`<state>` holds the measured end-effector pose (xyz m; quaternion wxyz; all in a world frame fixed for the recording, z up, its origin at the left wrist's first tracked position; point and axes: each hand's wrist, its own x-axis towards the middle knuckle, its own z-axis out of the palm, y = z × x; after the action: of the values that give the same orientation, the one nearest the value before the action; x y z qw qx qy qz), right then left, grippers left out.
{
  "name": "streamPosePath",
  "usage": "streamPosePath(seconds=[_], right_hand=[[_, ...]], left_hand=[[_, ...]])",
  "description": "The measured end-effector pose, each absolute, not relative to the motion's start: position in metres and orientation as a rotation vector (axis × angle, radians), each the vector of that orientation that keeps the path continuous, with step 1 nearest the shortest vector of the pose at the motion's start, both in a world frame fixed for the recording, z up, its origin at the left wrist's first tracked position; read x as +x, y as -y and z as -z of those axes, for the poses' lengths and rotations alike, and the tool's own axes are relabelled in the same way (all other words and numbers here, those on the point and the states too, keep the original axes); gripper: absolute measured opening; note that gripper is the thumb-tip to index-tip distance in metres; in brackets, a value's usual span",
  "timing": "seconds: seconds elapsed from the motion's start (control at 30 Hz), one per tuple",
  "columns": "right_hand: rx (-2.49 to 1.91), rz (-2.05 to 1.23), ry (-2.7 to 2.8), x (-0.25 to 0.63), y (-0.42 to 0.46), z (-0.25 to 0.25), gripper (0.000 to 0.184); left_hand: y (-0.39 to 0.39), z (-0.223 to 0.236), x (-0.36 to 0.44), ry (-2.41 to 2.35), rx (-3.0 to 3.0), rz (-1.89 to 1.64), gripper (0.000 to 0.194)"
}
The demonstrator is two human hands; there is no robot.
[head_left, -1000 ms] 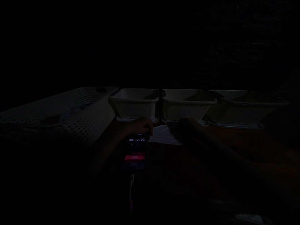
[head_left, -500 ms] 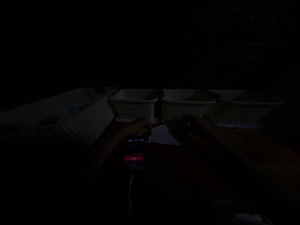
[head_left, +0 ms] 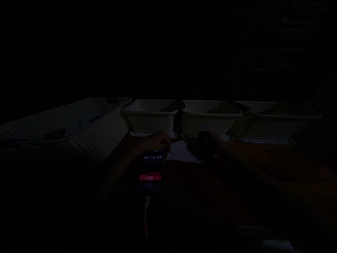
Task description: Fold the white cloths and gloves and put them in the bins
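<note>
In the dim head view a flat white cloth [head_left: 183,151] lies on the table between my two hands. My left hand [head_left: 158,141] is at its left edge, with the fingers bent down and closed against the cloth, just above the top of a lit phone [head_left: 150,167]. My right hand [head_left: 210,142] is low over the cloth's right part, its fingers curled. Darkness hides its fingertips, so whether it grips the cloth cannot be seen. The cloth's right end is lost in shadow.
Three pale bins, a left bin [head_left: 151,121], a middle bin [head_left: 207,123] and a right bin [head_left: 271,128], stand behind my hands. On the left is a large perforated basket [head_left: 91,147] with dim contents. A white cable [head_left: 145,211] runs from the phone towards me.
My right hand has shifted slightly left over the cloth. My left hand stays in the same place.
</note>
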<state>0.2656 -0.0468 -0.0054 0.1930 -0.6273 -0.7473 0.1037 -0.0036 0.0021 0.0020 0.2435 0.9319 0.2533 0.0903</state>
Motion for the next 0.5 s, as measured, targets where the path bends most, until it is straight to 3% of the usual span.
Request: streamPosePath(seconds=[0.27, 0.5], right_hand=[[-1.713, -0.223, 2.182, 0.291, 0.036, 0.007, 0.012], [-1.625, -0.415, 1.997, 0.255, 0.049, 0.02, 0.019]], left_hand=[[-0.002, -0.003, -0.003, -0.697, 2.579, -0.249, 0.029], [0.002, -0.007, 0.0, -0.724, 2.58, -0.235, 0.03]])
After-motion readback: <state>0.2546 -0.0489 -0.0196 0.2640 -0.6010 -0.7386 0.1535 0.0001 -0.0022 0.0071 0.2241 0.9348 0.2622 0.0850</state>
